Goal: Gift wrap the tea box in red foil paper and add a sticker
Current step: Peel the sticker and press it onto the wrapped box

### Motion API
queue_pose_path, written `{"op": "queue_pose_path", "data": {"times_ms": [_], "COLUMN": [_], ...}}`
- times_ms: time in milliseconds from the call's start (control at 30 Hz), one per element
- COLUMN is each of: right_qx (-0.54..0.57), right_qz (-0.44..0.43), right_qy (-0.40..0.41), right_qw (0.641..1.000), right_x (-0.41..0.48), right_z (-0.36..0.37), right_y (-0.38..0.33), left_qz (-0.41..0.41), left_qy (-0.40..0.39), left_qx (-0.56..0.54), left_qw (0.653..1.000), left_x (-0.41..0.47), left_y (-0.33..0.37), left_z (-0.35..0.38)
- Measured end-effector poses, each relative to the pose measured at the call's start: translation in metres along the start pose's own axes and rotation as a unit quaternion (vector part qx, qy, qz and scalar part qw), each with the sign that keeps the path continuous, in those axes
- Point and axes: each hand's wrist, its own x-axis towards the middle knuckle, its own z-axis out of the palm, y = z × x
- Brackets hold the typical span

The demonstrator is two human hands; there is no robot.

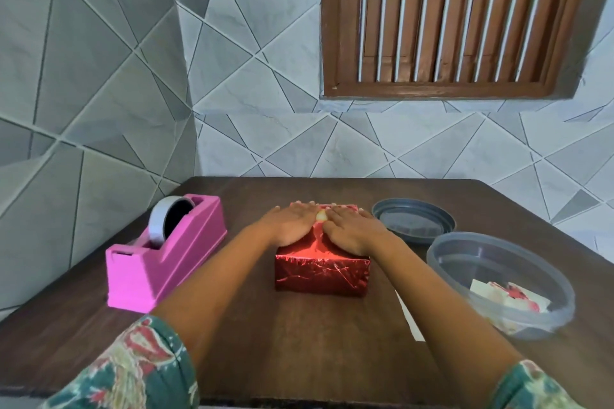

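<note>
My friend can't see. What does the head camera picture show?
Two hands, left hand and right hand, press flat on a red foil-wrapped box on a brown table. A pink tape dispenser sits left; a clear tub and its lid sit right.

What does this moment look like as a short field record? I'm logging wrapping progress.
box: red foil-wrapped box at the middle of the dark wooden table
left hand: flat on the box top
right hand: flat on the box top
sticker: small pale sticker showing between the hands
dispenser: pink tape dispenser, left of the box
tub: clear round plastic tub holding paper pieces, right
lid: grey round lid behind the tub
</note>
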Motion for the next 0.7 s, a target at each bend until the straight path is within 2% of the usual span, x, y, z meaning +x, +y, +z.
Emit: {"op": "queue_pose_path", "data": {"times_ms": [133,233,300,367,467,533,600,700], "right_qx": [-0.042,-0.029,0.026,0.096,0.241,0.314,0.305,0.226], "right_qz": [0.031,0.071,0.079,0.07,0.041,0.017,0.005,0.022], "right_qy": [0.009,0.031,0.045,0.049,0.02,-0.001,-0.011,0.038], "right_qw": [0.999,0.997,0.996,0.992,0.969,0.949,0.952,0.973], "right_x": [0.0,-0.004,-0.01,-0.019,-0.043,-0.064,-0.077,-0.081], "right_z": [0.002,0.003,0.004,0.006,0.005,0.004,0.007,0.018], "right_y": [0.0,0.001,0.003,0.009,0.017,0.017,0.013,0.005], "left_qz": [-0.04,-0.082,-0.086,-0.056,-0.01,0.007,0.011,-0.02], "left_qy": [0.004,0.016,0.052,0.074,0.043,0.008,0.002,0.027], "left_qx": [0.075,0.084,0.039,-0.066,-0.232,-0.287,-0.292,-0.268], "left_qw": [0.996,0.993,0.994,0.994,0.972,0.958,0.956,0.963], "left_x": [-0.007,-0.022,-0.036,-0.052,-0.073,-0.084,-0.088,-0.091], "left_y": [-0.017,-0.026,-0.022,-0.015,-0.004,0.001,0.001,0.0], "left_z": [-0.007,-0.013,-0.016,-0.019,-0.019,-0.015,-0.008,0.001]}}
